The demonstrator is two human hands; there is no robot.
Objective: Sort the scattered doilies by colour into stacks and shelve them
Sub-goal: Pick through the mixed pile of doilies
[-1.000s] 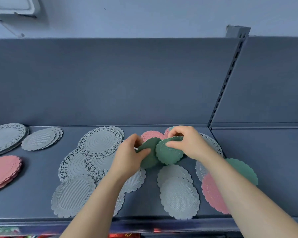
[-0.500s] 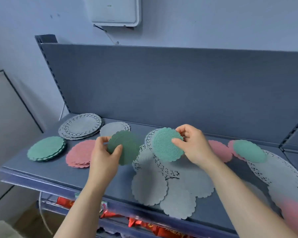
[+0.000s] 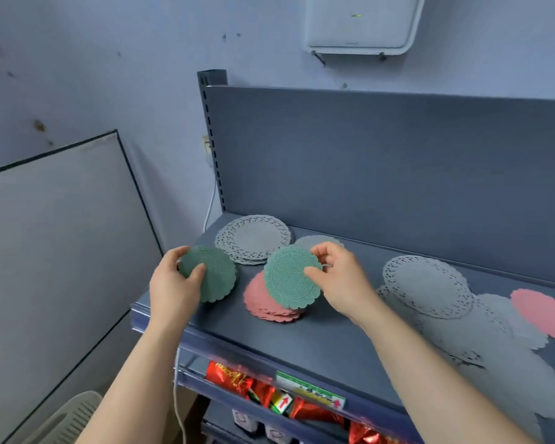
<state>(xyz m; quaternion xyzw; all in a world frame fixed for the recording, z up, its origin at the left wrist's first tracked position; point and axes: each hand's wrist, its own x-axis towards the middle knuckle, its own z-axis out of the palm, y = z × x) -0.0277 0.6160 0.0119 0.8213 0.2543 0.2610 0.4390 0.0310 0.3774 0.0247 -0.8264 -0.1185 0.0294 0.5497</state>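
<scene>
Left hand [image 3: 173, 291]: fingers pinch dark green doily [image 3: 217, 277], left rim. Right hand [image 3: 342, 280]: fingers pinch light green doily [image 3: 289, 280], right rim

Matt lacy paper doilies [image 3: 426, 285]

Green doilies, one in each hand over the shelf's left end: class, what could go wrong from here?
1. The right hand holds the lighter green doily over the pink stack; set down there, it would mix colours.
2. The left hand grips the darker green doily by its rim near the shelf's front corner; a slip could drop it off the edge.
</scene>
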